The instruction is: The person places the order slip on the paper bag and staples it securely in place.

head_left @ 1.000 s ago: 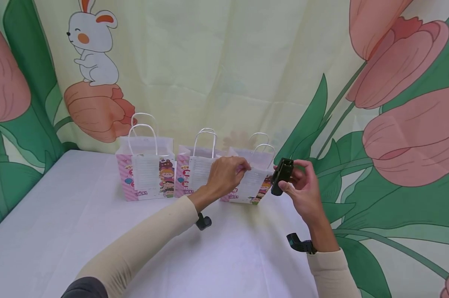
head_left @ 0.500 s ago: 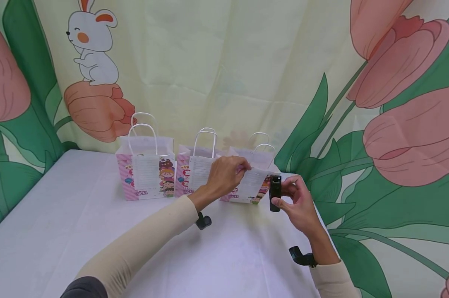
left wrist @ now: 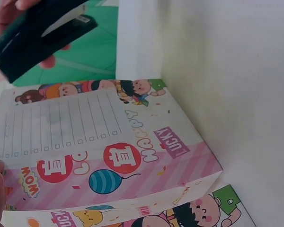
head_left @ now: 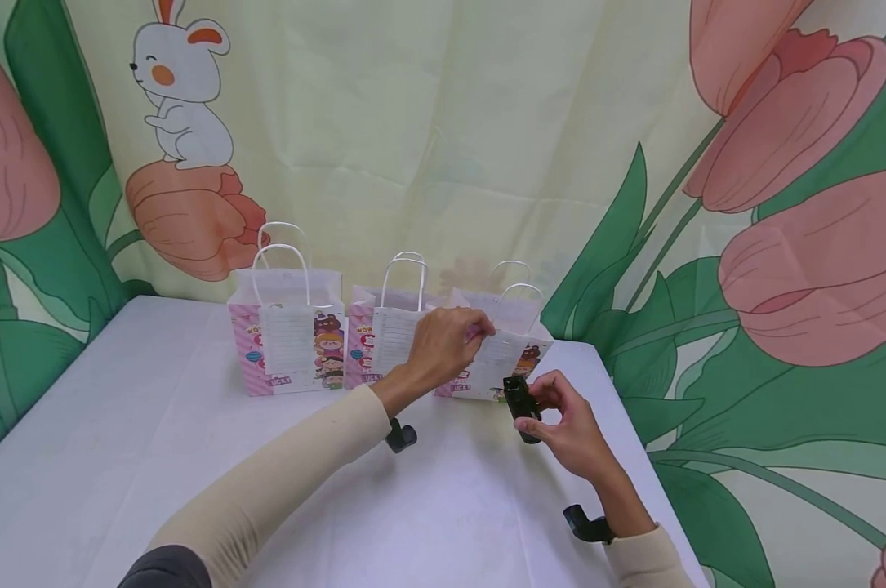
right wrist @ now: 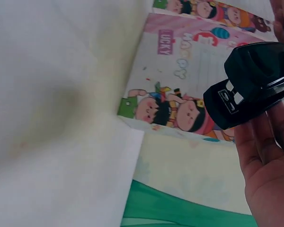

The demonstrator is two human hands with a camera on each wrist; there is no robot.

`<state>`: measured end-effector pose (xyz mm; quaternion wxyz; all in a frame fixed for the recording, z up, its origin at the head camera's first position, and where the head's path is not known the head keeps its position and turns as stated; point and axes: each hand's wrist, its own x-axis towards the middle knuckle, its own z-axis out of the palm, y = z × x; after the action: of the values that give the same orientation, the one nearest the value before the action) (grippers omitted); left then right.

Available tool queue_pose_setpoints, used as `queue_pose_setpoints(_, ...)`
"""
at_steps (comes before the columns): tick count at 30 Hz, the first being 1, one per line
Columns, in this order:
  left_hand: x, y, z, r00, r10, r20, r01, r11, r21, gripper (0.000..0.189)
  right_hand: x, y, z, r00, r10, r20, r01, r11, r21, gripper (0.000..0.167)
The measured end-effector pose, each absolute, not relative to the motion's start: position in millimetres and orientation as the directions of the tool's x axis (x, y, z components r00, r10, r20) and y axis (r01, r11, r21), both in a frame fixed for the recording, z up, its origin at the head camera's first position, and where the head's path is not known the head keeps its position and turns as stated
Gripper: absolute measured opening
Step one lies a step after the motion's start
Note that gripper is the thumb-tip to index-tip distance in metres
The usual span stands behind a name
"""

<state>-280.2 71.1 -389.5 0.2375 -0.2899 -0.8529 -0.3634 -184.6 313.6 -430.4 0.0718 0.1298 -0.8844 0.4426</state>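
A small black stapler (head_left: 522,408) is held in my right hand (head_left: 567,429), between thumb and fingers, in front of the right-hand paper bag (head_left: 497,363). Its jaws stand apart in the right wrist view, with the metal plate (right wrist: 228,101) showing. My left hand (head_left: 446,347) reaches across and pinches the top edge of a lined paper sheet (left wrist: 61,125) against that bag's front. Pink stripes, cartoon figures and a white handle mark the bag. In the left wrist view the stapler (left wrist: 42,38) hangs beside the sheet, apart from it.
Two similar bags, the left one (head_left: 288,335) and the middle one (head_left: 362,335), stand in a row to the left, each with a lined sheet on its front. A white cloth covers the table (head_left: 156,457). Behind hangs a curtain (head_left: 443,147) printed with tulips and a rabbit.
My right hand has brought the stapler down and to the left, from the bag's right side to before its lower right corner, turning it. The left hand has stayed in place.
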Motion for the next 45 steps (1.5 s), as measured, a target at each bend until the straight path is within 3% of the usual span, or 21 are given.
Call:
queue_pose_setpoints(28,-280.6,70.4,-390.5,-0.718,0.33,0.613,0.668,0.573,0.474,0.008,-180.0,289.2,-473.9,-0.96,-0.28,0.02,-0.223,0.718,-0.66,0.049)
queue_pose_setpoints(45,-279.1,68.6,-391.5,-0.721,0.33,0.609,0.668,0.566,0.483,0.009,-176.8,265.9,-483.9,-0.913,-0.404,-0.053,-0.308,0.77,-0.558,0.047)
